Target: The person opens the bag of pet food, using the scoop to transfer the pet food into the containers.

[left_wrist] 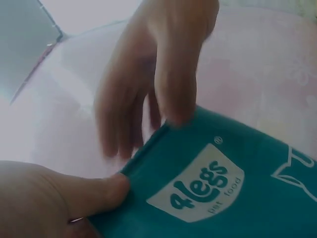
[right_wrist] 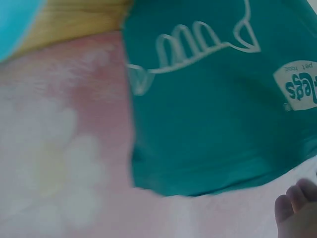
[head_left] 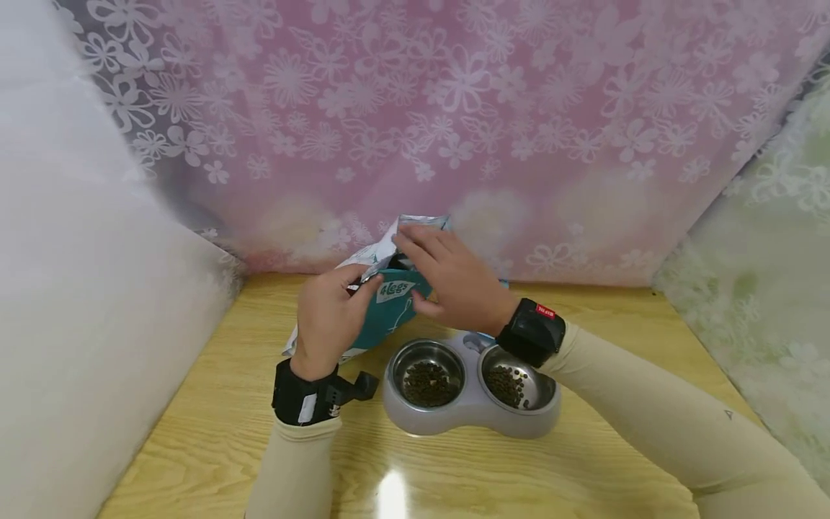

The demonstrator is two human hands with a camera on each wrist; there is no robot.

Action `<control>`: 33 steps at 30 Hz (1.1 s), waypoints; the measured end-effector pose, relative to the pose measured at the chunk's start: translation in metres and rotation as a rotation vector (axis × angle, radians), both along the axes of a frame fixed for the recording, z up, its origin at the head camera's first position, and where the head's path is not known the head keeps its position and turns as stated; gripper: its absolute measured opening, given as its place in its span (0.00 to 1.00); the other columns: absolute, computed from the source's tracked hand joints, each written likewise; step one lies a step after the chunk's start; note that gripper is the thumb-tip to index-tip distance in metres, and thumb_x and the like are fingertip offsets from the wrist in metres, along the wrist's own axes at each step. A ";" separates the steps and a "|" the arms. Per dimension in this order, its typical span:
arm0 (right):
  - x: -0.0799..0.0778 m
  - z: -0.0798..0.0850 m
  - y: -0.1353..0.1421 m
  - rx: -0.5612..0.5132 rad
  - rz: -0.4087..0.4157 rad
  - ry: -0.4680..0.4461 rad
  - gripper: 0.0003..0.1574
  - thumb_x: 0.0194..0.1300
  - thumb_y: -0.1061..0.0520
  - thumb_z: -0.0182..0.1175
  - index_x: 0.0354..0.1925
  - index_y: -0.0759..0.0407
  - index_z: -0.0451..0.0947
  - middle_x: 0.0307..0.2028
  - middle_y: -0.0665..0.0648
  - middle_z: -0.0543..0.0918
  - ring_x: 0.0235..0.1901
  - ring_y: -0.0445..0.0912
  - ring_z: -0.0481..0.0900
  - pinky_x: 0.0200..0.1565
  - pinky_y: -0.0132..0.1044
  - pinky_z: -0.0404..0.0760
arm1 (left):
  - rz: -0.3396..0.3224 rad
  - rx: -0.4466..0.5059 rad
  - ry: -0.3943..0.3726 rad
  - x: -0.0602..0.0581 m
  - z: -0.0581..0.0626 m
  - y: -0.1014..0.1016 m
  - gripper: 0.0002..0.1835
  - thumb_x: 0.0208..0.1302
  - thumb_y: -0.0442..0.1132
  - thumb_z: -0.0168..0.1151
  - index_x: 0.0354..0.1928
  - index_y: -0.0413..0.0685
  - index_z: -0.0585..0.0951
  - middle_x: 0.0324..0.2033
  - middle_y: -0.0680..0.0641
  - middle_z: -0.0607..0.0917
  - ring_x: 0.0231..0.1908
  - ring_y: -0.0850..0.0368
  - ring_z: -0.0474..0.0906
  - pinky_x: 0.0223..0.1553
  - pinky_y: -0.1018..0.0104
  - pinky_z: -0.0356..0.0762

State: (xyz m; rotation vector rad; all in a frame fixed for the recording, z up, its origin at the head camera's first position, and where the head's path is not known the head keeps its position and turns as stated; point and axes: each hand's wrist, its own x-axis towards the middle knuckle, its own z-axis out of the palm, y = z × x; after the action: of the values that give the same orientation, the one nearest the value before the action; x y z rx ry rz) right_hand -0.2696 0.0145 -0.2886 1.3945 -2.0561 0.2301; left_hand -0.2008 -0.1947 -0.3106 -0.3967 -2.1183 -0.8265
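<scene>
A teal and white pet food bag (head_left: 389,317), printed "4Legs", leans over the table with its silvery mouth gaping upward. My left hand (head_left: 329,313) pinches the bag's rim at the left, its thumb on the teal front in the left wrist view. At the mouth's right side is my right hand (head_left: 454,277), fingers extended over the opening toward the far foil edge and thumb apart at the front. In the left wrist view the right hand (left_wrist: 158,64) is blurred, thumb close to the rim. The right wrist view shows the teal front (right_wrist: 213,129) upside down.
A grey double feeding bowl (head_left: 471,389) stands in front of the bag. Brown kibble (head_left: 428,382) lies in its left steel dish, with more kibble (head_left: 506,386) in the right one. A light-blue object (right_wrist: 15,25) is partly visible. A pink floral cloth (head_left: 454,144) hangs behind.
</scene>
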 end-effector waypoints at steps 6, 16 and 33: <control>-0.011 0.009 -0.038 0.092 0.091 -0.038 0.21 0.63 0.55 0.56 0.53 0.58 0.74 0.55 0.58 0.73 0.59 0.52 0.66 0.67 0.41 0.49 | 0.010 0.019 -0.028 0.005 0.001 -0.005 0.08 0.61 0.42 0.66 0.36 0.46 0.86 0.24 0.51 0.83 0.21 0.60 0.75 0.18 0.67 0.64; -0.039 0.037 -0.064 0.126 0.206 -0.355 0.05 0.72 0.54 0.54 0.44 0.51 0.75 0.36 0.46 0.73 0.35 0.41 0.67 0.47 0.40 0.62 | 0.106 0.197 0.024 0.012 0.011 -0.024 0.12 0.62 0.42 0.66 0.42 0.42 0.87 0.31 0.46 0.87 0.26 0.56 0.82 0.25 0.64 0.77; -0.036 0.040 -0.079 0.057 0.291 -0.594 0.06 0.72 0.52 0.54 0.39 0.52 0.74 0.31 0.47 0.72 0.31 0.40 0.68 0.37 0.35 0.67 | 0.172 0.138 -0.137 0.025 0.019 -0.040 0.17 0.62 0.52 0.64 0.40 0.45 0.85 0.29 0.50 0.83 0.27 0.56 0.78 0.25 0.62 0.72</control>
State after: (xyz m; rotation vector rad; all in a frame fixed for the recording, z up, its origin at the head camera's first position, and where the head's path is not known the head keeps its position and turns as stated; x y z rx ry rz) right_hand -0.3052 -0.0643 -0.2489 1.8203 -2.3155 0.7957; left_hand -0.1758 -0.2346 -0.2915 -0.0861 -2.1696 -0.9138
